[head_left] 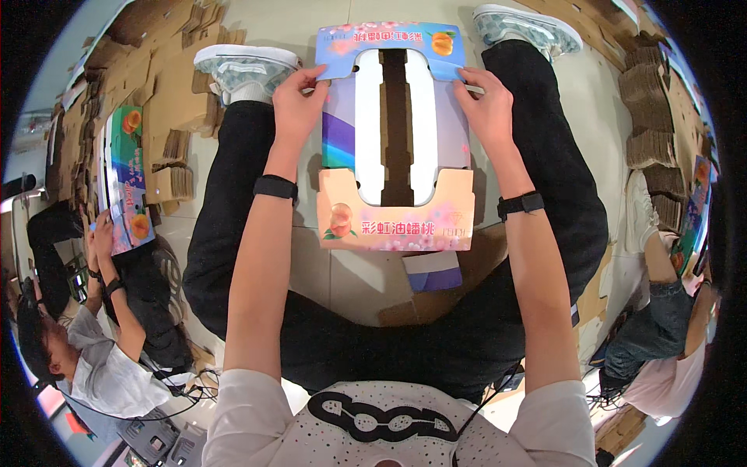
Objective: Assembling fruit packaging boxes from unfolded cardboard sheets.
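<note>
Head view, seated person, legs in black trousers spread, feet in pale mesh sneakers [246,66] on a light tiled floor [342,276].

Item in hand: a printed cardboard fruit carton [395,136], pastel pink, blue and purple, peach pictures on the end panels, partly folded. It is held above the floor between the knees. Near end panel stands up toward the camera; far end flap is bent over at the top. The top face has two long white scalloped cut-outs with a brown cardboard strip between them. Nothing shows inside the carton; through the openings only brown board and floor can be made out.

Left hand [297,105]: closed on the far-left corner of the carton, thumb on the blue flap, fingers wrapped behind the edge. Black band on the wrist.

Right hand [486,109]: clamped on the far-right corner the same way, thumb on top, fingers under the flap. Black band on this wrist as well.

Below the carton, on the floor: a small purple and white printed card piece [433,270] lying on a flat brown cardboard sheet [467,292].

Surroundings: stacks of brown cardboard inserts [652,117] at right, more flat brown cardboard [167,78] at left. At left a second person [101,342] in a grey shirt holds another printed carton [124,179] of the same kind. At right a third person's leg and white shoe [638,210] are visible.
</note>
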